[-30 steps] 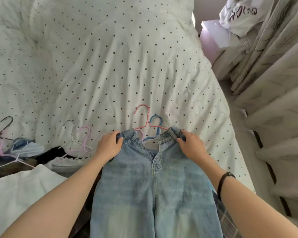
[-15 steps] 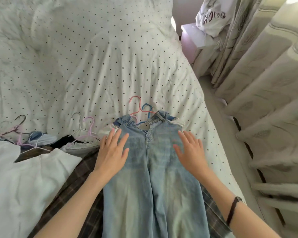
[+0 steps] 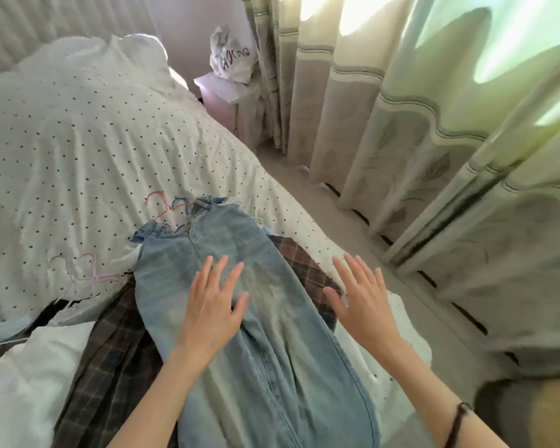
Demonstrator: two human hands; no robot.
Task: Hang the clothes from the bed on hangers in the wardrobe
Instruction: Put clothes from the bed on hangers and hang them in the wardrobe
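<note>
Left hand (image 3: 212, 310) flat, fingers spread, on jeans (image 3: 240, 318) lying lengthwise on the bed (image 3: 94, 140), right hand (image 3: 362, 302) open beside them; denim looks heavy, floppy, best gripped at waistband near hangers (image 3: 167, 205).

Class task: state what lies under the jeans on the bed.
Under the jeans: a pink hanger and blue hanger at the waistband, a plaid garment beneath. Anything further under is covered.

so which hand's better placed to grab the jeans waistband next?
Left, probably. The left hand lies open over the jeans, below the waistband; the right hand is open off their right edge, over the plaid garment.
</note>
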